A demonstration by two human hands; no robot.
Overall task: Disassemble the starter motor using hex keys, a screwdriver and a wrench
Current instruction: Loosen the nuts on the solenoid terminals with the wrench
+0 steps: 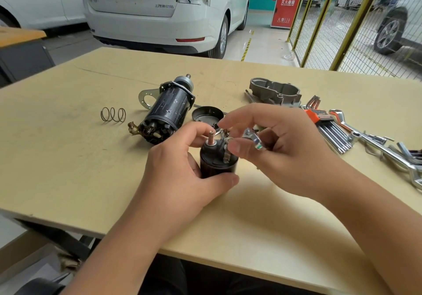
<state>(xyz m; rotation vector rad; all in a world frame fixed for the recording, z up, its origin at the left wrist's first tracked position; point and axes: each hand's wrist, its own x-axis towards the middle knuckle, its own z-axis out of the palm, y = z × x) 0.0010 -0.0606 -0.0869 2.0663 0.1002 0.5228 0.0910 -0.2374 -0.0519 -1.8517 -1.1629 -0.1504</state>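
Right, solenoid (218,160) stands upright on the table (68,157), near the front edge, terminal end up. Left hand (182,176) is wrapped round its black body, thumb across the front, fingers curled behind. Right hand (274,148) has a wrench (253,138) tucked in the curled fingers while thumb and forefinger pinch at the small nut by the braided lead, next to the threaded stud (211,136). Can't tell if the nut is fully off.

Handling call: the solenoid looks dense and rigid, with a smooth casing, so it'll want to spin under torque. Grip low round the body, not the cap. Studs and braid look like the weak points; don't lever on them.

Motor body (166,109) lies on its side further back, well apart from my hands. End cap (206,114) is just beside it, spring (113,115) off to the left, housing (275,91) at the back right, hex keys (331,128) and other wrenches to the right.
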